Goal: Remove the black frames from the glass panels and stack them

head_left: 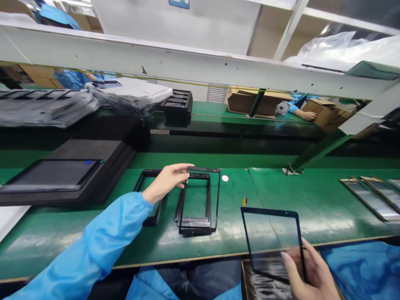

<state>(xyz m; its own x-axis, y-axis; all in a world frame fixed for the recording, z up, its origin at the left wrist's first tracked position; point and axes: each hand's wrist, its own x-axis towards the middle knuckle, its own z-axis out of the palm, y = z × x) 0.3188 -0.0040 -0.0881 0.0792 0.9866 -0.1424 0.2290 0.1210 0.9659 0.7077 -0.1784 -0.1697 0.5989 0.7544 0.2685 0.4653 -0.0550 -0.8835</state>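
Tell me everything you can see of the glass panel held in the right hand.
The glass panel is a thin, flat rectangle with rounded corners: a clear, glossy centre inside a narrow black border. The green table shows through it. It is held off the table, tilted, above its near edge. Only the right hand touches it, at the lower right corner, thumb on the front face.

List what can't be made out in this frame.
- Head view, right hand: wrist cut off by the bottom edge.
- Glass panel it holds: lower edge blurred and covered by that hand.
- Left hand on the black frames: grip or mere touch unclear; its fingers cover the corner.
- Co-workers across the belt: mostly hidden by the white beam.
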